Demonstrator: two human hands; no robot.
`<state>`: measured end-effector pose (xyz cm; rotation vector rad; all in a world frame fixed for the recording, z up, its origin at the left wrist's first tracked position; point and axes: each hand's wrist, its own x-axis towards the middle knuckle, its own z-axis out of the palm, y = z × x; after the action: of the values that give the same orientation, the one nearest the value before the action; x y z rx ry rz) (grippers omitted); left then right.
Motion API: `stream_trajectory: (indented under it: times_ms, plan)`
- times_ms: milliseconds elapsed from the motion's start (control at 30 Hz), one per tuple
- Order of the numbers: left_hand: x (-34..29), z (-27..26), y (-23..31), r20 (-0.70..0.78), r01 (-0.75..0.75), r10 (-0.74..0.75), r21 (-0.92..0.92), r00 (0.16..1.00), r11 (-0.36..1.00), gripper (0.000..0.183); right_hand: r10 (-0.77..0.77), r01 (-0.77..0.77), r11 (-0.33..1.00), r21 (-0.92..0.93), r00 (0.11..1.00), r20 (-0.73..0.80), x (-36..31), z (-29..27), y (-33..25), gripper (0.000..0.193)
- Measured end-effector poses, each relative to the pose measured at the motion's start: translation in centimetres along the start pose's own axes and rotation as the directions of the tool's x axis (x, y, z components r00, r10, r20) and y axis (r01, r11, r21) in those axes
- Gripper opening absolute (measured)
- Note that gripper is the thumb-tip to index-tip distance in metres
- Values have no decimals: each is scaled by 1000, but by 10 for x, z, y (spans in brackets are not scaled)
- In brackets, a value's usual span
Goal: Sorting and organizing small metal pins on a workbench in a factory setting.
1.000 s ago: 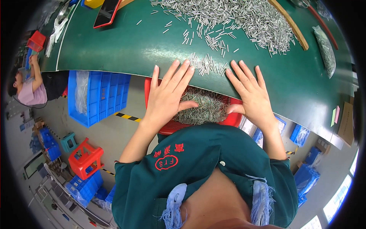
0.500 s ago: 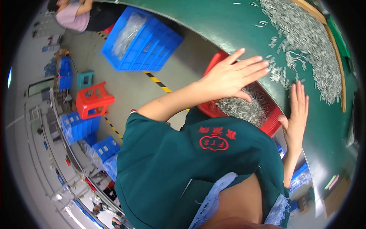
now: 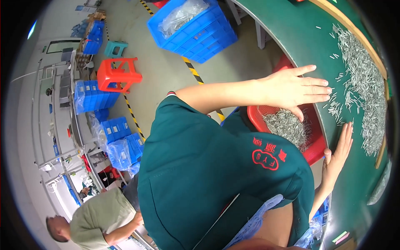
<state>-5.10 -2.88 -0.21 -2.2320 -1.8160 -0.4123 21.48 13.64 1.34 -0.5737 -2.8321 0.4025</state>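
My left hand [image 3: 296, 89] is open with its fingers spread, palm down over the edge of a green-topped table [image 3: 293, 31]. My right hand [image 3: 338, 155], also open, has its fingers stretched out along the tabletop with the thumb apart. Loose small silvery rods [image 3: 336, 109] lie scattered by the fingertips of both hands. Farther in is a large heap of the same rods [image 3: 368, 83]. Below the table edge, partly under my left hand, a red perforated basket [image 3: 257, 116] holds more rods [image 3: 285, 127]. Neither hand grips anything.
A wooden strip [image 3: 354, 25] borders the heap. Stacked blue crates [image 3: 204, 37] stand on the floor beyond my left arm. A red stool [image 3: 111, 75] and a teal stool [image 3: 116, 48] are farther left. Another person [image 3: 102, 218] is at lower left.
The whole view has shifted, so my hands and the table appear farther right and lower. A person in an olive shirt now shows at lower left. Both hands stay open.
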Motion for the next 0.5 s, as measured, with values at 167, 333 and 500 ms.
stream_trajectory:
  times_ms: [167, 333, 500]
  plan:
    - [-2, -8, -1, 20, 16, -16, 7, 1000, 1000, 101, -3, 3, 1000, 27, 1000, -4, 1, 4, 3, 105]
    - [0, -14, -2, 3, -56, 56, 6, 998, 998, 102, 21, -20, 999, 39, 1000, -21, -1, -4, 3, 106]
    - [-2, -39, 3, 6, -55, 56, -55, 998, 997, 102, 18, -16, 999, 51, 998, -55, 1, -4, 4, 106]
